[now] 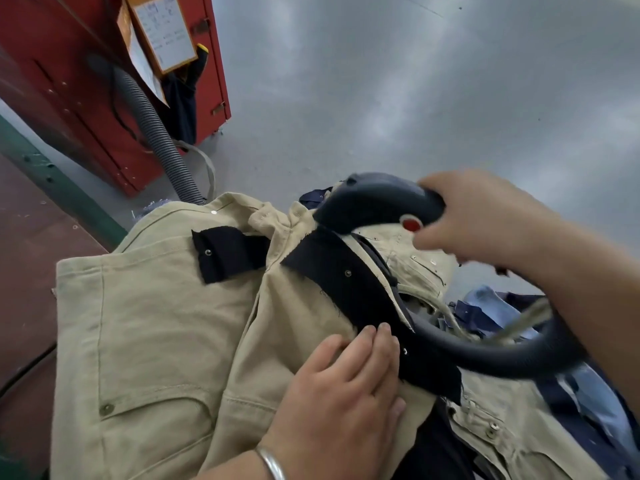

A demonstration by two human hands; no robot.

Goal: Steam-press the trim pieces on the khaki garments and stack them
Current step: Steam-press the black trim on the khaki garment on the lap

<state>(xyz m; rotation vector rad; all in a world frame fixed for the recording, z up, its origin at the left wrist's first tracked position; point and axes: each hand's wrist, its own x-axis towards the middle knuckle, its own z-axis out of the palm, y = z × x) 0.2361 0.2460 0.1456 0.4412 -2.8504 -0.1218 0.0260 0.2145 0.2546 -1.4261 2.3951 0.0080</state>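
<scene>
A khaki garment (159, 334) lies spread in front of me, with a long dark navy trim strip (346, 289) running diagonally across it and a shorter navy trim piece (228, 252) to its left. My left hand (343, 393) presses flat on the khaki cloth, fingertips touching the long strip's edge. My right hand (485, 216) grips the dark handle of a steam iron (374, 200) with a red button (411, 224), held over the strip's upper end. Its thick black hose (485, 355) curves under my right arm.
More khaki pieces (491, 431) and blue and navy garments (491, 306) are heaped at the right. A red cabinet (62, 98) with a grey ribbed hose (156, 126) and a clipboard (162, 32) stands at the far left. Grey floor (415, 98) lies beyond.
</scene>
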